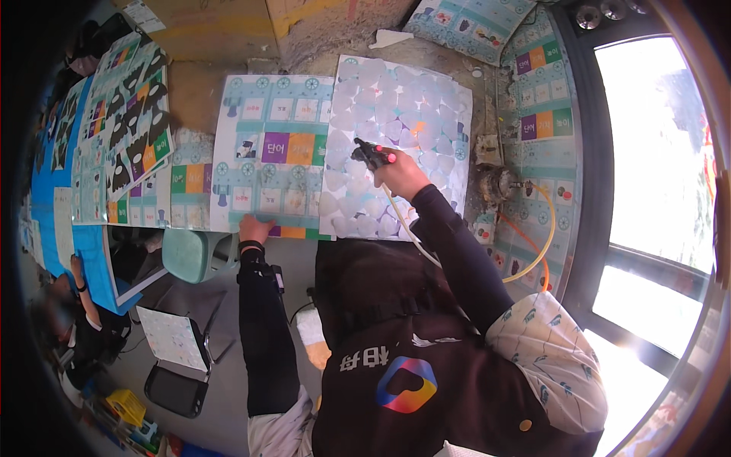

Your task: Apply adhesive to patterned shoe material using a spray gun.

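The black spray gun is in the right hand, above the middle of the pale sheet. The fingers of this hand are clamped around its handle, and the nozzle points away from the body, to the upper left; I suppose this grip lets the wrist aim it freely. The sheet bears many whitish rounded pieces, set close together, perhaps so that one pass can reach them all. A thin hose comes from under the right hand and passes beneath the forearm, probably to keep out of the way.

The left hand rests on the near edge of the printed train-pattern sheet, maybe for steadying; whether its fingers pinch the edge, I cannot tell. Similar printed sheets cover the right side, likely as protection. Farther left stands a mint-green stool.
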Tool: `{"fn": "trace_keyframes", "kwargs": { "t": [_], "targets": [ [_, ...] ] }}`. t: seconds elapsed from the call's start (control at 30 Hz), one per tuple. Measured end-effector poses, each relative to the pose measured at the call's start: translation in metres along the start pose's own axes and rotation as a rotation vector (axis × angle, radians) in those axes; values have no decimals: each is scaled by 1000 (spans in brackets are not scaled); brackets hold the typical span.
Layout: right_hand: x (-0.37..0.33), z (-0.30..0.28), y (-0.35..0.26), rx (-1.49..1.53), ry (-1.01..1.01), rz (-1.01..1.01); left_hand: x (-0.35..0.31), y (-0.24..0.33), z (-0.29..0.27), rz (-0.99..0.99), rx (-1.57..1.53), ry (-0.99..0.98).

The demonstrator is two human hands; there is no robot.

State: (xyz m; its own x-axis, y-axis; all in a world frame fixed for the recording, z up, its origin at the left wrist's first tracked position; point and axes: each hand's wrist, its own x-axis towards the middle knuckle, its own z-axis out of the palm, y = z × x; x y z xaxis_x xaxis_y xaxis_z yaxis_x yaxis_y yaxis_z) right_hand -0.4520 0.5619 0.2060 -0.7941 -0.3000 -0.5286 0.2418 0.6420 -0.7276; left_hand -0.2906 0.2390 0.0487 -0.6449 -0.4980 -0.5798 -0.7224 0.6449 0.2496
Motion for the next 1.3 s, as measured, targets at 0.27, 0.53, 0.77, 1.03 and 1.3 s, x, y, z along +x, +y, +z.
{"fn": "trace_keyframes", "kwargs": {
  "t": [0.27,0.53,0.77,1.03,1.3],
  "targets": [
    [14,22,11,-215,5,-125,0,-3,0,13,-39,-15],
    [14,23,12,-229,14,-159,-4,2,-5,-9,-17,-21],
    [14,22,16,-206,-39,-52,-1,1,-1,-8,-32,-18],
    [9,20,14,-226,81,-42,2,-3,1,-6,-9,5],
    [7,20,12,-183,110,-32,-6,7,-8,-27,-33,-35]
  ]
}}
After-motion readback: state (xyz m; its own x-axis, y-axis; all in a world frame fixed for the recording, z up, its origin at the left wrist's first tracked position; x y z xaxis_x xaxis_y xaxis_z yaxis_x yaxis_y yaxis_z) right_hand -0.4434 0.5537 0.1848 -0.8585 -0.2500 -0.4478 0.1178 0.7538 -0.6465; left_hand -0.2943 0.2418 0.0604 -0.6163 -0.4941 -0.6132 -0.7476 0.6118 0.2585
